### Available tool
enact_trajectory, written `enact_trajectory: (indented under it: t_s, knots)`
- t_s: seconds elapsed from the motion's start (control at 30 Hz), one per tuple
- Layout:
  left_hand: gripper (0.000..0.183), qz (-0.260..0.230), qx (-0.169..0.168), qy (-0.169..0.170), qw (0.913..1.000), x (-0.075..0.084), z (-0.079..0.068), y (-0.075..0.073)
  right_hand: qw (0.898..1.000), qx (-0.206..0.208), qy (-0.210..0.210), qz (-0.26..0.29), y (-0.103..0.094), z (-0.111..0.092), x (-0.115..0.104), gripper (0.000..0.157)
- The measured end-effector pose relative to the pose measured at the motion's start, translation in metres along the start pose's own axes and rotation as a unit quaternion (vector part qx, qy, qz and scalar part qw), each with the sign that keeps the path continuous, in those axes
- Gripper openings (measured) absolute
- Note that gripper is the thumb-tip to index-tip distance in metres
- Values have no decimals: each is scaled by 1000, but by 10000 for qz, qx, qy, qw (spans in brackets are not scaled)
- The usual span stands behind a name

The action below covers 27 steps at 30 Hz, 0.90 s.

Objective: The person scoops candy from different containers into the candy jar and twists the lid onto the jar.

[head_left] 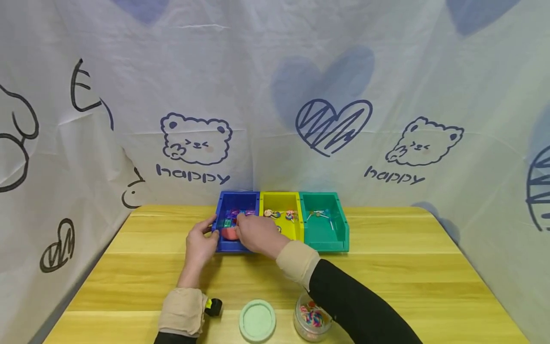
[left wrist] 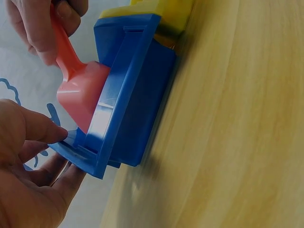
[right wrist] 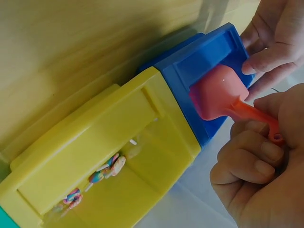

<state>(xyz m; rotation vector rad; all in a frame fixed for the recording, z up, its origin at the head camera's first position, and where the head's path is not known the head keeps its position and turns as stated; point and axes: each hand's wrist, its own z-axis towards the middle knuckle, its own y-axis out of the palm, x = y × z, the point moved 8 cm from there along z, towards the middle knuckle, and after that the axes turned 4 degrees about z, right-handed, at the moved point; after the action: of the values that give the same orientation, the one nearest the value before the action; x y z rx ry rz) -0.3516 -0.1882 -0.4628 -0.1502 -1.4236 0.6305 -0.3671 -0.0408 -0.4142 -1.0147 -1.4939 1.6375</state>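
Note:
My right hand [head_left: 261, 233] holds a pink scoop [right wrist: 220, 91] by its handle, fingers curled round it. The scoop's bowl is down inside the blue bin [left wrist: 137, 95], close to the front wall. On the bin's left side, my left hand [head_left: 201, 244] pinches the side wall between thumb and fingers. Behind the scoop, shiny purple and green pieces [head_left: 234, 213] lie in the blue bin. What the scoop's bowl contains is hidden.
A yellow bin [right wrist: 156, 190] with lollipop-like swirl pieces [right wrist: 110, 167] adjoins the blue one. Right of it is a green bin [head_left: 325, 244] with small sticks [head_left: 319, 213]. Nearer me stand a clear jar [head_left: 302, 329] of colourful pieces and a pale green round lid [head_left: 257, 321].

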Motion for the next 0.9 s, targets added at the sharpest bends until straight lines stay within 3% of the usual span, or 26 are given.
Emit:
enact_trajectory:
  t_s: [0.43, 0.9]
  knots:
    - [46, -39, -50, -31, 10000, 0, 0, -2, 9985, 346, 168, 390, 2, 13, 3, 31]
    - [47, -60, -70, 36, 10000, 2, 0, -1, 9963, 60, 476, 707, 8, 27, 15, 30]
